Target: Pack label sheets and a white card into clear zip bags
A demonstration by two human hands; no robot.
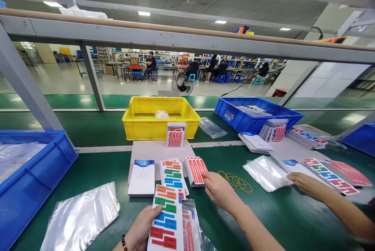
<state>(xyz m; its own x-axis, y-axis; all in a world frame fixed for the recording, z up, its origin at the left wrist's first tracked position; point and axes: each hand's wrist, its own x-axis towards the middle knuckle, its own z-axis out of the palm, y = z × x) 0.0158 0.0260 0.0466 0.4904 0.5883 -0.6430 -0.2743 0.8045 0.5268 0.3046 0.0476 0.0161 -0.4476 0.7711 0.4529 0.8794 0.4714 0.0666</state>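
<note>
My left hand (142, 225), with a dark bead bracelet at the wrist, is closed on a white label sheet (167, 219) printed in orange, green, blue and red. Partly under that sheet lies a clear plastic bag (195, 227) with red-printed sheets showing in it. My right hand (220, 190) pinches the right edge of a red label sheet (195, 168) on top of a small stack. Between the two hands sits a fanned pile of coloured label sheets (173, 176). Left of it is a stack of white booklets (141, 182) with blue tops.
A yellow bin (161, 129) stands behind, a blue bin (234, 120) right of it, another blue bin (58, 169) far left. Clear bags (84, 216) lie front left; rubber bands (237, 182) lie beside my right hand. A co-worker's hand (307, 185) reaches in from the right.
</note>
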